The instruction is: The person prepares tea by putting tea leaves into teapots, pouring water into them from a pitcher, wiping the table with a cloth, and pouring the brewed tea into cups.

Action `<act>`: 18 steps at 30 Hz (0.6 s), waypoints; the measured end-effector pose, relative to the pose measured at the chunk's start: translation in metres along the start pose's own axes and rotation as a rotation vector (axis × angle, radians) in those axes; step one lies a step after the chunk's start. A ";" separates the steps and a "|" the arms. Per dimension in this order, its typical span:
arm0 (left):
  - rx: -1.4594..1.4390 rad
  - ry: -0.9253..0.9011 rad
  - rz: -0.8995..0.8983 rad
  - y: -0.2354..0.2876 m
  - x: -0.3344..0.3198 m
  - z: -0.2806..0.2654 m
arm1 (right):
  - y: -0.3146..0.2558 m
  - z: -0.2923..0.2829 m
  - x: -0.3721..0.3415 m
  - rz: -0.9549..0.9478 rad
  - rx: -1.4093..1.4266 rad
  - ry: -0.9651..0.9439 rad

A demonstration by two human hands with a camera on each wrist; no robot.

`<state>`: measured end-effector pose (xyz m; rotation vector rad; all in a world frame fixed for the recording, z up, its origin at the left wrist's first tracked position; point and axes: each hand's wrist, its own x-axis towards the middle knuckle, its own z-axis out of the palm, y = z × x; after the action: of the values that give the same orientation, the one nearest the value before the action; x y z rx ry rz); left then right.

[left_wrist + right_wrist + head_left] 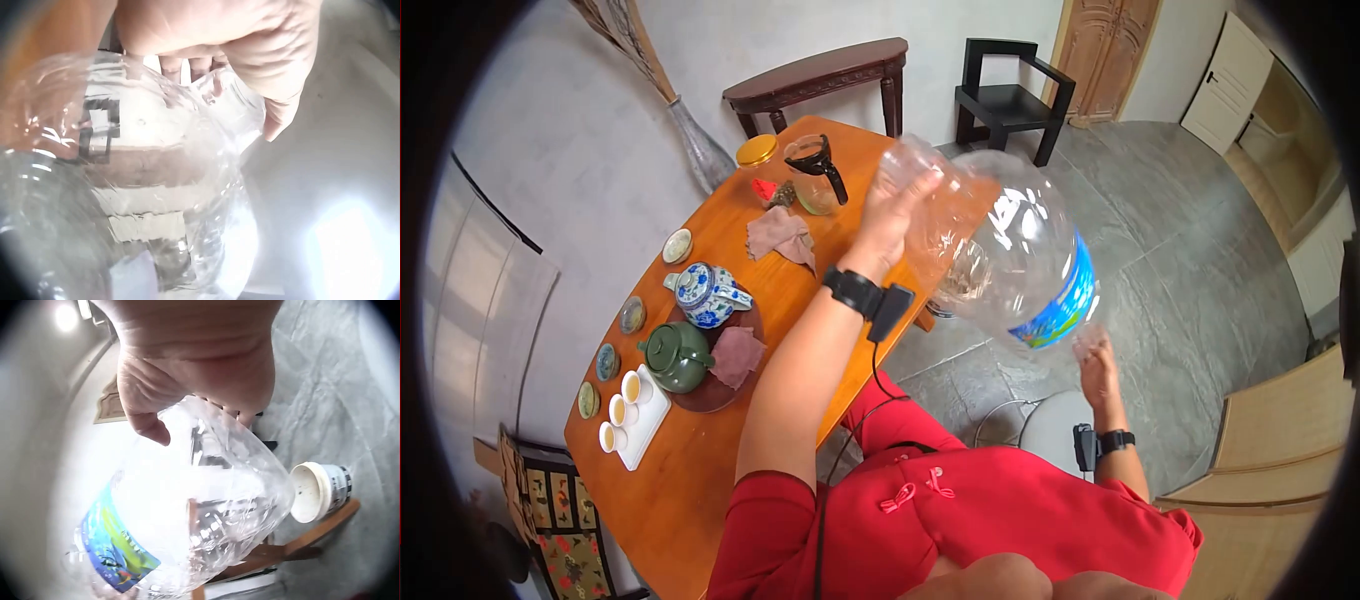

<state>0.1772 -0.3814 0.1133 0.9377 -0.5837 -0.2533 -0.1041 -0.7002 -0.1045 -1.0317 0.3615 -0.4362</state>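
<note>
A large clear plastic water bottle (pixel 1020 220) with a blue and green label (pixel 1060 305) is held at a slant between both hands, off the table's right edge. My left hand (pixel 890 220) grips its narrow upper end; in the left wrist view the thumb lies on one side and the fingers (pixel 181 65) show behind the clear plastic. At the lower end, near the label, my right hand (pixel 1102 375) holds on, its thumb (pixel 153 428) bent against the bottle in the right wrist view. Most of the right fingers are hidden behind the palm.
On the wooden table (pixel 830 340) stand a blue-and-white teapot (pixel 708 295), a green teapot (pixel 675 357), white cups on a tray (pixel 646 425), a glass pot (pixel 812 180) and a gold-lidded jar (pixel 757 153). A white bucket (pixel 309 492) is on the floor. A grey stool (pixel 1055 425) is close by.
</note>
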 end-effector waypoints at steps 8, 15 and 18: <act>0.414 -0.208 0.140 -0.048 -0.074 0.079 | 0.057 -0.020 0.013 0.270 -0.226 0.229; 0.918 -0.314 0.187 -0.120 -0.121 0.071 | -0.052 0.109 -0.026 -0.354 -0.828 -0.047; 1.007 -0.371 0.119 -0.139 -0.138 0.065 | -0.067 0.147 -0.042 -0.317 -0.869 -0.292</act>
<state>0.0328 -0.4438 -0.0207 1.8352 -1.1494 -0.0025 -0.0809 -0.5994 0.0266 -1.9920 0.1099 -0.4053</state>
